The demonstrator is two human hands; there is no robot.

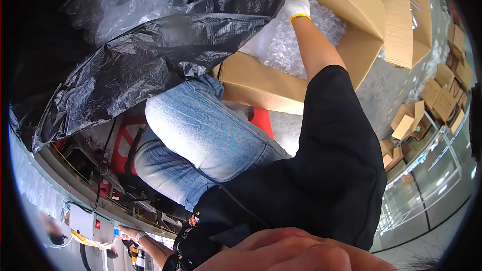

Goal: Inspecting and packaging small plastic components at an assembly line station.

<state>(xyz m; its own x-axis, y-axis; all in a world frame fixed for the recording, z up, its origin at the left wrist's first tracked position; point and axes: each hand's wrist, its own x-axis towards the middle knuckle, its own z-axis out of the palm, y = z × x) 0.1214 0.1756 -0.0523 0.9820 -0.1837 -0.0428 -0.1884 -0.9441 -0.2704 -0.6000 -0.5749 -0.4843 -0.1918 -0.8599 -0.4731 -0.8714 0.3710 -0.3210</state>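
Observation:
My right hand (295,5), in a white knitted glove with a yellow cuff, reaches to the edge of a large black plastic bag (145,52) and appears closed on it, its fingertips partly hidden. Clear plastic film (138,2) bulges from the bag. Under my right arm, an open cardboard box (266,83) holds clear air-cushion wrap (286,47). At the lower left, what looks like my left arm, with a watch, stretches out. My left hand (125,233) is nearest a white machine box (93,226) with a red switch; its fingers are too small to make out.
Another open carton (396,22) stands at the upper right, with long thin items inside. Several cardboard boxes (442,93) are piled along the right rim, near a metal frame (442,165). A red object (262,122) sits beside my legs. A dark cable (236,200) crosses my lap.

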